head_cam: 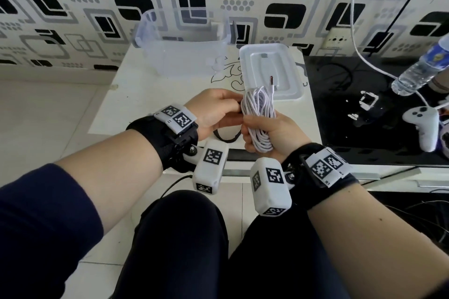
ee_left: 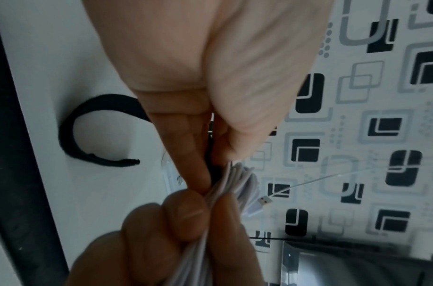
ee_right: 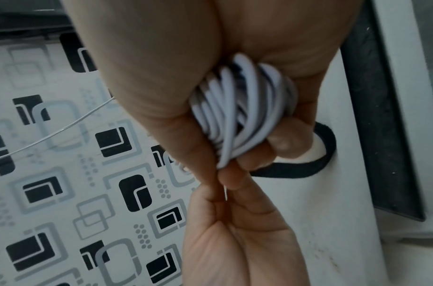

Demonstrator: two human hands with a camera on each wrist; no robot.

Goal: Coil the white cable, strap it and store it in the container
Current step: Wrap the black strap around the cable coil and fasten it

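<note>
Right hand (head_cam: 272, 132) clenches the coiled white round cable (head_cam: 260, 116), steadying it; left hand (head_cam: 213, 111) pinches a black strap end beside it for binding.

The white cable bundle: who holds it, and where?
The right hand grips the coiled white cable around its middle; the left hand pinches the coil's side.

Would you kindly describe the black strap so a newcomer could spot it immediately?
Start at the white tabletop against the patterned wall. Near its front edge, directly beneath both hands, lies the black strap, a flat fabric band curled into an open loop, the only dark item there.
</note>
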